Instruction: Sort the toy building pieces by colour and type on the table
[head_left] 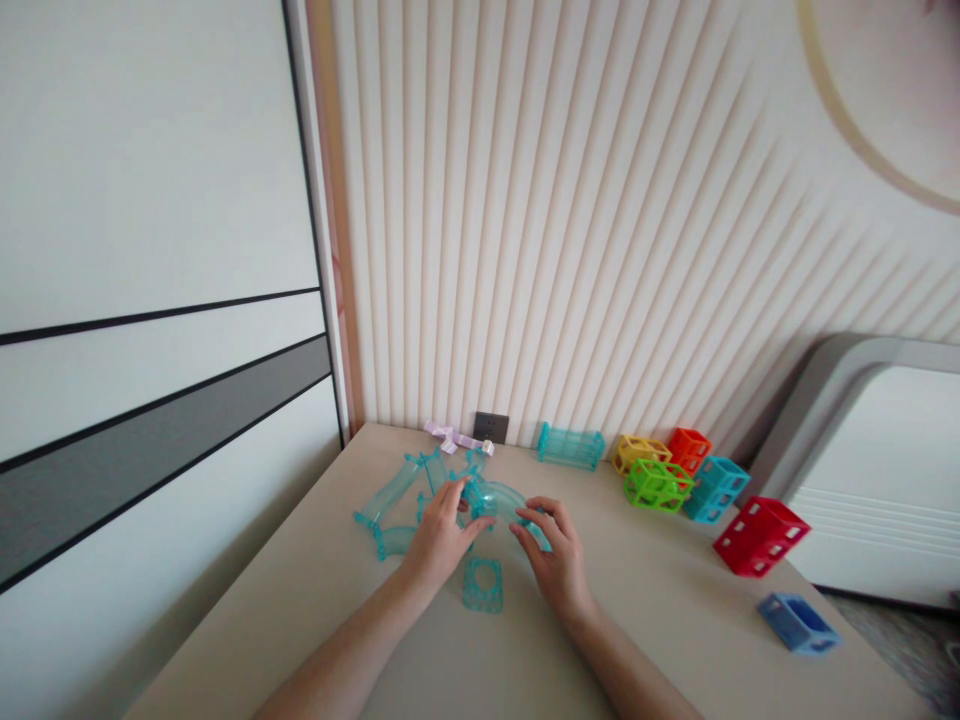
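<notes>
A curved, see-through teal track piece [501, 496] is held between my two hands above the table. My left hand [444, 522] is closed on its left end, where a teal connector [474, 494] shows at the fingertips. Around the right end of the same piece, the fingers of my right hand [553, 550] are closed. Below and between the hands, a square teal block [483, 585] with a round hole rests on the table. Left of my left hand lie more teal track pieces [395, 492], straight and curved.
The table [315, 580] meets a ribbed wall. Against it lie lilac pieces [452, 437] and a teal barred piece [571, 447]. To the right stand yellow [640, 452], green [658, 484], orange [689, 447], turquoise [716, 488], red [760, 537] and blue [798, 622] blocks.
</notes>
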